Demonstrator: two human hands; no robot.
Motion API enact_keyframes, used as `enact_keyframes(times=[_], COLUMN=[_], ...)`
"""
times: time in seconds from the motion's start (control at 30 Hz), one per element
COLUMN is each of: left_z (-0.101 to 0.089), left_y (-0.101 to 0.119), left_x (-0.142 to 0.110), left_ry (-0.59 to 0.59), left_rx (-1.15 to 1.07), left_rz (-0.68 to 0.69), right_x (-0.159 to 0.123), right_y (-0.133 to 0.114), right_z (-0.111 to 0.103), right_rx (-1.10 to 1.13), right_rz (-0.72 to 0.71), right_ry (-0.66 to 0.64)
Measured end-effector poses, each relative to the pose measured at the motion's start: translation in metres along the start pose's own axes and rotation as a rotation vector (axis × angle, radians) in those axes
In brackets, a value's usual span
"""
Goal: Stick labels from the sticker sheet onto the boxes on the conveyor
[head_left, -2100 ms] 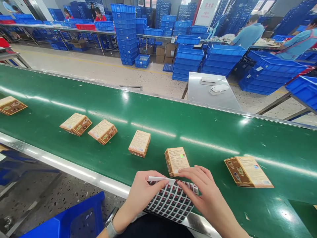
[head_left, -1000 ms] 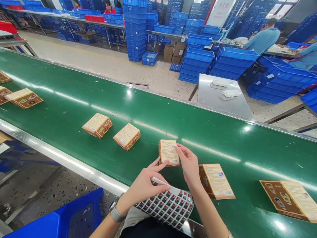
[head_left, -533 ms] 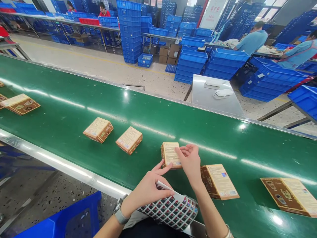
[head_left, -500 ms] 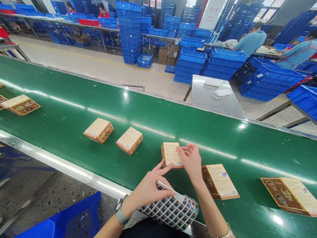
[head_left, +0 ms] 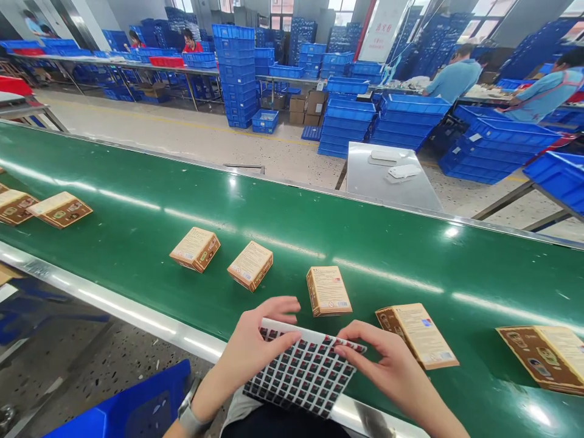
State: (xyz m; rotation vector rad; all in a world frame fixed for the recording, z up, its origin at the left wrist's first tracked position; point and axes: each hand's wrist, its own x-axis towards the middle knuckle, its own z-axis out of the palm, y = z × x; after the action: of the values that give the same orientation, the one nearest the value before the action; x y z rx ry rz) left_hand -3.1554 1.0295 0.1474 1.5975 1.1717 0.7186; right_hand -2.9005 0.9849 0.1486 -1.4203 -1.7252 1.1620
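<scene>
A sheet of small dark stickers (head_left: 301,368) is held in front of me at the belt's near edge. My left hand (head_left: 262,344) grips its upper left part, thumb on the printed face and fingers behind. At the upper right corner, my right hand (head_left: 381,353) pinches the sheet between thumb and forefinger. Just beyond the sheet lies a small cream and brown box (head_left: 329,292) with a small reddish sticker on its top; neither hand touches it. Right of it, another box (head_left: 420,336) carries a bluish sticker.
The green conveyor belt (head_left: 274,210) runs across the view. Two boxes (head_left: 195,248) lie to the left, more farther left, and another box (head_left: 542,359) at the right. Beyond stand a metal table (head_left: 387,182), stacked blue crates (head_left: 235,76) and co-workers. A blue stool (head_left: 123,407) is at lower left.
My right hand has left the box and moved down to the sheet's right corner. My left hand has come off the box too, and the sheet is flatter. The boxes have shifted right.
</scene>
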Motion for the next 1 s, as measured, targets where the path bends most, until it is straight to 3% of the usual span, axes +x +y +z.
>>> enact_keyframes(times=[0.1,0.17,0.23,0.37,0.67,1.0], left_z=[0.005,0.012,0.021,0.031,0.023,0.028], left_y=[0.017,0.028,0.034,0.036,0.044,0.055], left_x=[-0.003,-0.004,-0.004,-0.002,0.000,0.003], left_ry=[0.140,0.093,-0.002,-0.033,-0.139,-0.225], left_rx=[0.391,0.568,0.628,0.574,0.554,0.509], left_rz=[0.321,0.501,0.565,0.503,0.345,0.229], right_x=[-0.005,-0.009,-0.013,-0.016,-0.015,-0.017], right_y=[-0.002,-0.006,-0.012,-0.018,-0.013,-0.014], right_z=[0.002,0.003,0.003,0.000,0.004,0.003], right_rx=[-0.029,-0.025,-0.018,0.023,0.059,0.152], right_rz=[-0.054,-0.103,-0.145,-0.130,-0.058,-0.008], right_ry=[0.058,0.094,0.128,0.127,0.068,0.120])
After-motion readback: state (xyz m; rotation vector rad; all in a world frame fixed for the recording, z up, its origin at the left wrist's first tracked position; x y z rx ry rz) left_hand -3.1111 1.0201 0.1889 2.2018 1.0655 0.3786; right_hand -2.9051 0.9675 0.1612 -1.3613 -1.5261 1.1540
